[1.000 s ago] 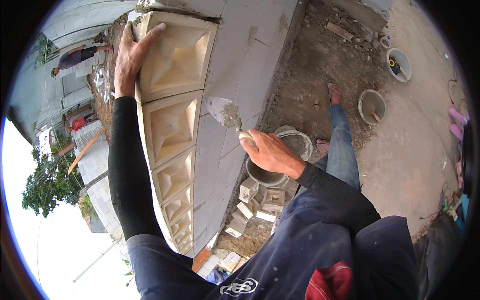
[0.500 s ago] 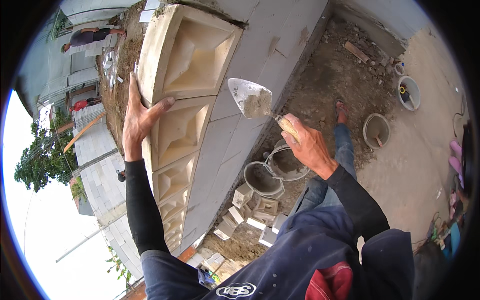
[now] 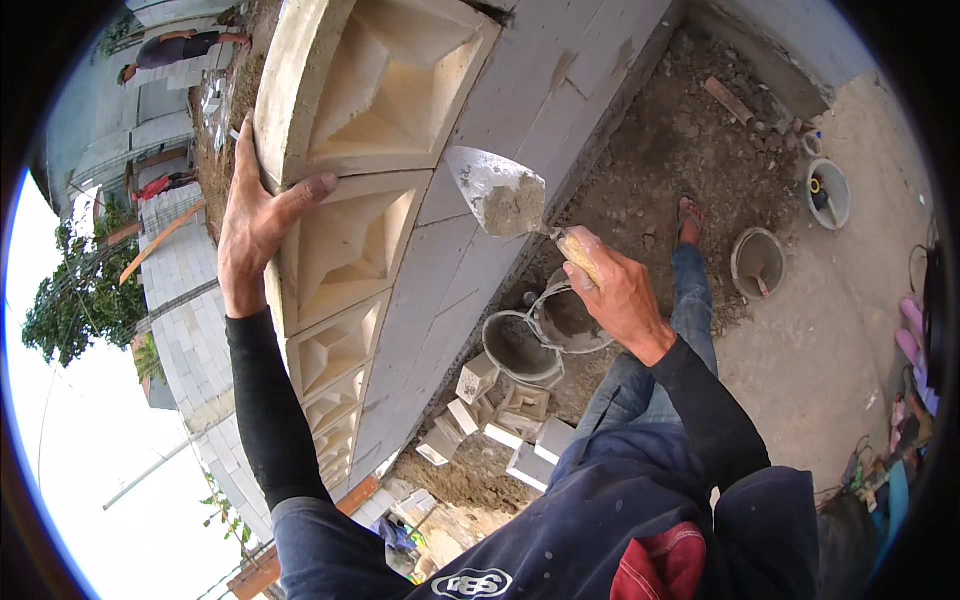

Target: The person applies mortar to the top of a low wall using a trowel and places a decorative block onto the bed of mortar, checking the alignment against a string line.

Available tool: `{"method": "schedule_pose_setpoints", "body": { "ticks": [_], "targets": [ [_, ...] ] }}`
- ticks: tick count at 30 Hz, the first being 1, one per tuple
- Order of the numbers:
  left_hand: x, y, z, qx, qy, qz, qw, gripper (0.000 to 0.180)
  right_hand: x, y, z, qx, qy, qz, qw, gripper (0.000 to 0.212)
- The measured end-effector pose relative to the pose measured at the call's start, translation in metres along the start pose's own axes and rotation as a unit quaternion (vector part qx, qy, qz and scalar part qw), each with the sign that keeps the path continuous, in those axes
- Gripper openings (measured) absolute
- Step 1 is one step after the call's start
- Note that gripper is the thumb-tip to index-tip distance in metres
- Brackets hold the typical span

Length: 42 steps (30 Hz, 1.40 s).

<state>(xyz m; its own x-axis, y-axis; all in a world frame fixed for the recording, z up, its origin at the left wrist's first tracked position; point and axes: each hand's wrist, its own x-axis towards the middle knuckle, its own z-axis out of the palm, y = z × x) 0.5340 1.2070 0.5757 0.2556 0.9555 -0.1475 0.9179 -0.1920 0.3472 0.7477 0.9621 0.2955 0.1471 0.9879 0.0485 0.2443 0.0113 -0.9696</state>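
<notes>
My left hand [image 3: 252, 225] lies over the top edge of a row of cream decorative blocks with recessed, faceted faces. Its fingers stretch along the top, and its thumb reaches over the front near the joint between the topmost block in view [image 3: 395, 90] and the adjoining block [image 3: 350, 235]. In my right hand [image 3: 615, 295] is a pointed trowel [image 3: 495, 192], gripped by its yellowish handle. Grey mortar sits on the rear part of the blade. The blade is held out in front of the grey block wall [image 3: 425, 275] beneath the decorative row.
Two mortar buckets [image 3: 522, 350] stand near the wall foot, beside loose blocks [image 3: 525, 405]. Farther right are another bucket [image 3: 757, 263] with a tool inside and a pale bucket [image 3: 828, 195]. Rubble and a wood piece [image 3: 729, 101] lie on the dirt. A person [image 3: 180, 50] stands beyond the wall.
My view has shifted slightly, and the block row looks larger and farther left. My left hand stays at the same joint. The trowel remains in my right hand, its mortar still on the blade.
</notes>
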Motion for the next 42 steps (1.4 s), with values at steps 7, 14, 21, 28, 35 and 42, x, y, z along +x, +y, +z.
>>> {"method": "schedule_pose_setpoints", "body": {
  "ticks": [7, 14, 21, 28, 35, 42],
  "targets": [
    [0.0, -0.003, 0.002, 0.025, 0.016, 0.011, 0.999, 0.13, 0.009, 0.01, 0.003, -0.03, -0.007, -0.008, 1.0, 0.049],
    [-0.004, 0.006, 0.006, -0.019, 0.009, -0.011, 1.0, 0.125, 0.013, 0.006, 0.008, -0.073, -0.04, 0.007, 0.996, 0.048],
    [-0.003, -0.007, 0.003, -0.011, 0.018, 0.028, 0.999, 0.121, 0.041, 0.035, -0.011, -0.124, -0.066, -0.032, 0.99, 0.047],
    [-0.004, -0.003, 0.005, -0.049, 0.013, 0.024, 0.998, 0.12, 0.037, 0.028, 0.004, 0.095, -0.163, 0.066, 0.98, 0.045],
    [-0.005, -0.005, -0.001, -0.048, -0.018, 0.0, 0.999, 0.117, 0.048, 0.018, -0.013, -0.085, -0.168, 0.08, 0.979, 0.044],
    [-0.004, -0.001, 0.001, -0.04, -0.011, 0.014, 0.999, 0.116, 0.036, 0.034, 0.001, 0.115, -0.181, 0.067, 0.974, 0.041]
  ]
}}
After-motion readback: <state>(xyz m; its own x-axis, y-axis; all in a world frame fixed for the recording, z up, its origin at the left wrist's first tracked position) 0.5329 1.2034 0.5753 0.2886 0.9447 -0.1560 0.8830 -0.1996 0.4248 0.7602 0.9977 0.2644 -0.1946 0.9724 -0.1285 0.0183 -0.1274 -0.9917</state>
